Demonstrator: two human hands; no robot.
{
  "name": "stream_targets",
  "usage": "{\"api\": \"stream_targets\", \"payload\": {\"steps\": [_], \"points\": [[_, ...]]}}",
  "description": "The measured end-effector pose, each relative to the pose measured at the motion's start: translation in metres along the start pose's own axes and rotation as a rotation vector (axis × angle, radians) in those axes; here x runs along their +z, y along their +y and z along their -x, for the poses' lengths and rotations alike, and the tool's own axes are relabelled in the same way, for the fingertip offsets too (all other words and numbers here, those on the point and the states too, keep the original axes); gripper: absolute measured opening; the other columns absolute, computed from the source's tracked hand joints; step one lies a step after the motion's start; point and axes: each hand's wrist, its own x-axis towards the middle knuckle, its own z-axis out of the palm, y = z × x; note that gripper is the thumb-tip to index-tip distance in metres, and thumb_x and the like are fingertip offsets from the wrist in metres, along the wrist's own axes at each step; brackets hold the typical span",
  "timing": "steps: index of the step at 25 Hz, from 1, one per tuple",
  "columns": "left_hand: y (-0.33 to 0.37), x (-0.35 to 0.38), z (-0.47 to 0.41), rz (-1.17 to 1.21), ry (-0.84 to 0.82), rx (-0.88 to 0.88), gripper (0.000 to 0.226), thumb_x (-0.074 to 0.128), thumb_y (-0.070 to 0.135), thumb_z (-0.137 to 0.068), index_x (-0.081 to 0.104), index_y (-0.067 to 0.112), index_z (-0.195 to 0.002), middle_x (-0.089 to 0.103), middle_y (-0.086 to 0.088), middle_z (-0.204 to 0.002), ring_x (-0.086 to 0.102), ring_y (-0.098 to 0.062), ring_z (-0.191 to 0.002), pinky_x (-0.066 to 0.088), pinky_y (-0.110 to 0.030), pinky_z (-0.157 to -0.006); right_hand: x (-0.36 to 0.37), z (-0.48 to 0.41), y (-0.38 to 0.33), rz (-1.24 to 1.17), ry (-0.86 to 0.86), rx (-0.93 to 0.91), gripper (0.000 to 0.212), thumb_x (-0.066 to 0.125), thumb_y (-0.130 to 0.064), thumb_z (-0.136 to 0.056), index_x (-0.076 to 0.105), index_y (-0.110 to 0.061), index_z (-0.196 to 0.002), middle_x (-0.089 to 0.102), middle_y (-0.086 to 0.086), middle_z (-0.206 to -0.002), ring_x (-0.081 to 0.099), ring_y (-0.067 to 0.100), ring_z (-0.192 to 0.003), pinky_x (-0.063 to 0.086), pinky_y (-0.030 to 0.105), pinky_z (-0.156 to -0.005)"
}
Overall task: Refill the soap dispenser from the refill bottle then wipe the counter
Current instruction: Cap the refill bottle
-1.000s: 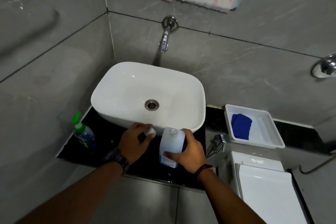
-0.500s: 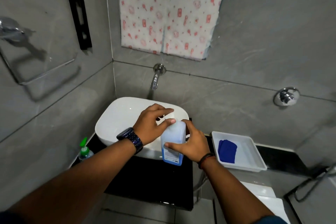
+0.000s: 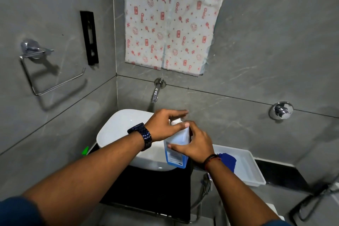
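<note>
Plastic refill bottle (image 3: 177, 145) seems light, slick; we clamp right-hand fingers (image 3: 180, 147) round its body, left-hand fingers (image 3: 180, 126) pinching the cap.

One head-worn wide-angle view, forward and down over the sink (image 3: 117, 130), close above both forearms

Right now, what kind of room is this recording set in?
Most likely a small bathroom: a white basin under a wall tap, grey tiled walls, and an empty chrome paper holder on the left.
</note>
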Motion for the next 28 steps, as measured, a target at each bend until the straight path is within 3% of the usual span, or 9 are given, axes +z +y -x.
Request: {"api": "stream_targets", "payload": {"steps": [3,7,8,12,15,19,22,24,28], "points": [[-0.004,-0.011,-0.001,0.110,0.176,-0.127,0.049,0.080,0.027,-0.068,0.065,0.019,-0.113,0.068,0.007,-0.105,0.060,0.001,-0.098,0.046,-0.016,-0.087,-0.003,0.000,-0.001,-0.040,0.036,0.031,0.081,0.073,-0.079,-0.039,0.047,-0.043,-0.106,0.065,-0.018,-0.089,0.061,0.003,-0.077,0.055,0.031,-0.068],[-0.012,-0.017,0.008,0.064,0.379,-0.139,0.012,0.072,0.018,-0.078,0.072,0.022,-0.090,0.071,0.008,-0.086,0.062,0.005,-0.074,0.048,-0.015,-0.070,-0.008,-0.002,0.001,-0.060,0.045,0.050,0.079,0.076,-0.075,-0.040,0.048,-0.040,-0.106,0.065,-0.016,-0.092,0.060,0.005,-0.079,0.055,0.034,-0.070],[-0.010,-0.014,0.010,0.074,0.358,-0.129,0.010,0.075,0.024,-0.075,0.073,0.023,-0.085,0.071,0.011,-0.082,0.062,0.004,-0.072,0.047,-0.015,-0.066,-0.009,-0.002,0.000,-0.054,0.042,0.047,0.078,0.076,-0.074,-0.041,0.048,-0.040,-0.105,0.065,-0.016,-0.091,0.060,0.005,-0.078,0.056,0.034,-0.069],[-0.001,0.000,0.008,0.018,0.301,-0.141,0.040,0.084,0.047,-0.052,0.072,0.024,-0.082,0.067,0.013,-0.078,0.056,0.000,-0.068,0.044,-0.010,-0.059,-0.004,-0.004,-0.007,-0.095,0.044,0.034,0.074,0.077,-0.073,-0.041,0.050,-0.039,-0.101,0.067,-0.014,-0.087,0.063,0.004,-0.074,0.056,0.035,-0.066],[-0.001,0.000,0.001,-0.035,0.290,-0.113,0.032,0.081,0.039,-0.063,0.070,0.023,-0.088,0.063,0.013,-0.083,0.053,0.001,-0.072,0.039,-0.009,-0.062,-0.003,-0.006,-0.009,-0.134,0.037,0.020,0.073,0.079,-0.070,-0.042,0.051,-0.039,-0.102,0.067,-0.012,-0.090,0.063,0.006,-0.077,0.056,0.037,-0.067],[-0.002,-0.016,-0.004,-0.027,-0.005,-0.005,0.021,0.073,0.019,-0.078,0.069,0.017,-0.098,0.059,0.010,-0.088,0.051,-0.009,-0.083,0.036,-0.010,-0.067,-0.007,-0.007,-0.005,-0.192,-0.043,-0.013,0.075,0.084,-0.062,-0.043,0.053,-0.039,-0.107,0.066,-0.014,-0.095,0.061,0.008,-0.082,0.056,0.036,-0.072],[-0.005,-0.032,-0.012,0.006,-0.204,-0.010,0.023,0.072,0.016,-0.078,0.070,0.013,-0.101,0.060,0.011,-0.090,0.054,0.001,-0.082,0.037,-0.007,-0.067,-0.007,-0.009,-0.003,-0.259,-0.137,-0.024,0.076,0.088,-0.057,-0.043,0.054,-0.041,-0.110,0.066,-0.014,-0.098,0.062,0.009,-0.086,0.057,0.036,-0.074],[-0.010,-0.037,-0.017,0.057,-0.220,-0.031,0.029,0.075,0.018,-0.074,0.070,0.017,-0.103,0.063,0.012,-0.094,0.056,0.006,-0.086,0.039,-0.008,-0.070,-0.008,-0.013,-0.002,-0.290,-0.161,-0.004,0.076,0.089,-0.054,-0.043,0.056,-0.040,-0.110,0.066,-0.013,-0.100,0.061,0.010,-0.089,0.057,0.036,-0.075],[-0.039,-0.030,-0.018,0.125,-0.180,-0.121,0.087,0.090,0.032,-0.047,0.054,0.032,-0.125,0.059,0.015,-0.118,0.053,-0.002,-0.109,0.043,-0.017,-0.083,-0.020,-0.033,0.001,-0.393,-0.097,0.020,0.073,0.092,-0.044,-0.043,0.060,-0.035,-0.109,0.069,-0.012,-0.103,0.064,0.010,-0.096,0.052,0.022,-0.077]]}}
